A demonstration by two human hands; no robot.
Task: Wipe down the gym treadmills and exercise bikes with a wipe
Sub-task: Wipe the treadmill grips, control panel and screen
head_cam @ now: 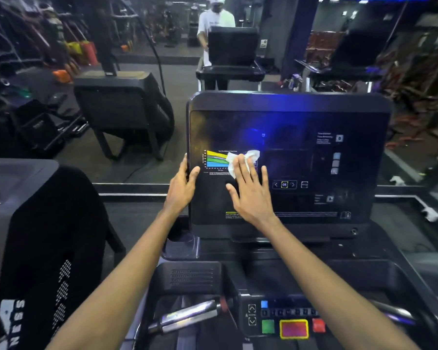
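The treadmill's dark console screen [301, 152] stands upright in front of me, with a coloured chart at its left. My right hand [250, 190] lies flat on the screen with straight fingers, pressing a white wipe [253, 155] against the glass over the chart. My left hand [182, 183] grips the console's left edge, thumb on the front face. Below the screen sits the control panel [288, 322] with green, red and yellow-framed buttons.
A chrome handlebar [187, 317] runs at the lower middle. A second treadmill console [23, 236] with a dark cloth over it stands at the left. A mirror wall ahead reflects a person in a white shirt [215, 24] and gym equipment.
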